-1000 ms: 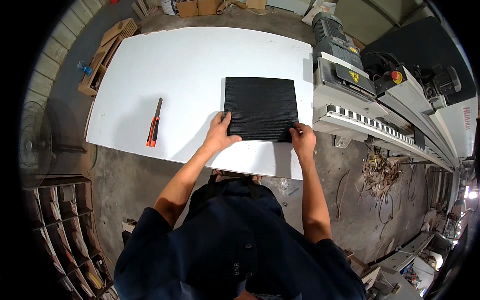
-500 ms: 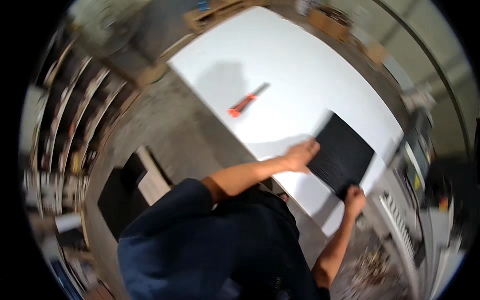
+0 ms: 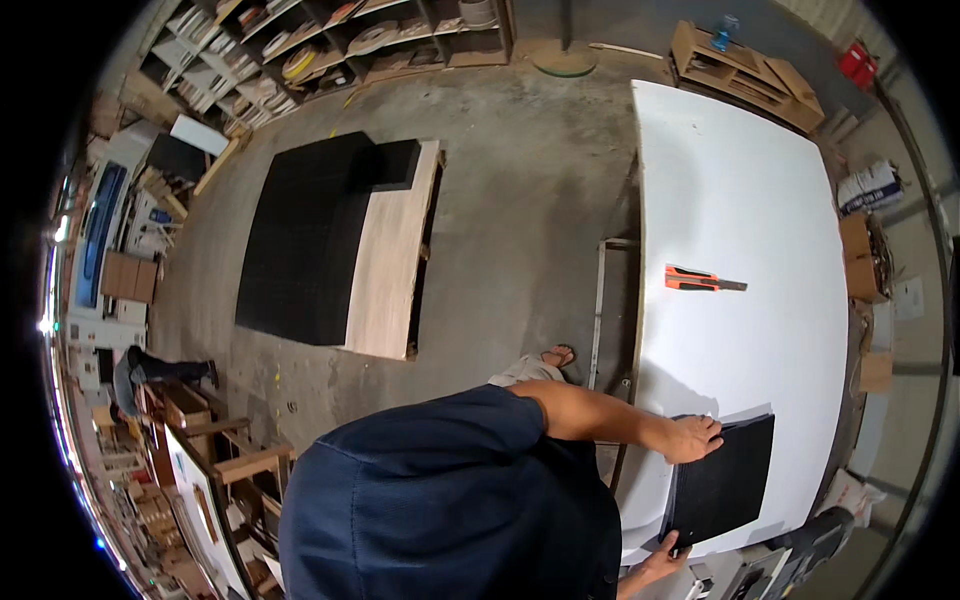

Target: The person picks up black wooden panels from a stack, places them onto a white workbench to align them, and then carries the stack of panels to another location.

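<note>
A black square sheet [image 3: 725, 485] lies on the near end of a large white table [image 3: 740, 190]. My left hand [image 3: 692, 438] grips the sheet's far-left corner, fingers on top. At the sheet's near corner, my right hand [image 3: 668, 553] holds the edge by the table's rim. The sheet looks slightly raised, with a shadow along its far edge. An orange and black utility knife [image 3: 703, 281] lies further up the table, apart from both hands.
On the concrete floor to the left, large black sheets [image 3: 305, 240] rest on a wooden board [image 3: 392, 265]. Shelves [image 3: 330, 40] line the far wall. A wooden pallet [image 3: 745, 62] stands beyond the table, cardboard boxes [image 3: 858, 240] at its right.
The view has swung left, so the table now sits at the right and the floor fills the middle. Both hands stay on the black sheet's edges.
</note>
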{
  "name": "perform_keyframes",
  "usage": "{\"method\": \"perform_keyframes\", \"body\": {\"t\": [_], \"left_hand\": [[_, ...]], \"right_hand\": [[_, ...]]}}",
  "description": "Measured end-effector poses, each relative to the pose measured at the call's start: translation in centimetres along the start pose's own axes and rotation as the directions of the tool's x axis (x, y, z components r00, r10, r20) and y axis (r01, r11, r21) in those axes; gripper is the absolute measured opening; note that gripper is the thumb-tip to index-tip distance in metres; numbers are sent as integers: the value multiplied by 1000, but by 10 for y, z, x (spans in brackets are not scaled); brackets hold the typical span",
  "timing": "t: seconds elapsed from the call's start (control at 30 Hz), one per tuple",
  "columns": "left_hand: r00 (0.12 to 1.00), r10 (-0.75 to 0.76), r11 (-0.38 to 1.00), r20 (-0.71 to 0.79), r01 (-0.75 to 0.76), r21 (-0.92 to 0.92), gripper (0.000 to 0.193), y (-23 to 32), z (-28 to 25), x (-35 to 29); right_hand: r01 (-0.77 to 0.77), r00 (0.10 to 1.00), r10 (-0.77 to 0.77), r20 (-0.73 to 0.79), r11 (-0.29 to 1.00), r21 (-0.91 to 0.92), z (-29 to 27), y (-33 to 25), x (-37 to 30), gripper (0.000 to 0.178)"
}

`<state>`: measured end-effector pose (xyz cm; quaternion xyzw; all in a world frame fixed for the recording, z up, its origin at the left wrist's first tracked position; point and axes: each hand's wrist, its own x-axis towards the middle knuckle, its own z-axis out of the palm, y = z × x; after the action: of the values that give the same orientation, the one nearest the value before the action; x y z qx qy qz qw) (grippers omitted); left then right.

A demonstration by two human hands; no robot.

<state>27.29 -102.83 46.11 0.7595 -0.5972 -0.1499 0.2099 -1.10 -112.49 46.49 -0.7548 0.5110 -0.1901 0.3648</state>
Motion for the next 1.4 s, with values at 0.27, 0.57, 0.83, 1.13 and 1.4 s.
{"method": "perform_keyframes", "body": {"t": [0.27, 0.57, 0.83, 1.13, 1.4], "left_hand": [[999, -32, 981, -7, 30, -193, 51, -4, -9, 6], [990, -138, 925, -1, 128, -357, 47, -2, -2, 9], [998, -52, 974, 29, 57, -220, 46, -8, -14, -4], [671, 394, 820, -628, -566, -91, 10, -33, -5, 8], [993, 54, 999, 109, -53, -12, 73, -17, -40, -2]], "right_hand": [[307, 951, -291, 101, 927, -216, -7, 28, 13, 63], [291, 956, -262, 131, 909, -299, -4, -30, -17, 48], [37, 996, -68, -60, 907, -419, 8, -15, -24, 61], [218, 922, -333, -195, 867, -448, 27, -7, -29, 52], [164, 928, -277, -251, 906, -391, 24, -4, -26, 57]]}}
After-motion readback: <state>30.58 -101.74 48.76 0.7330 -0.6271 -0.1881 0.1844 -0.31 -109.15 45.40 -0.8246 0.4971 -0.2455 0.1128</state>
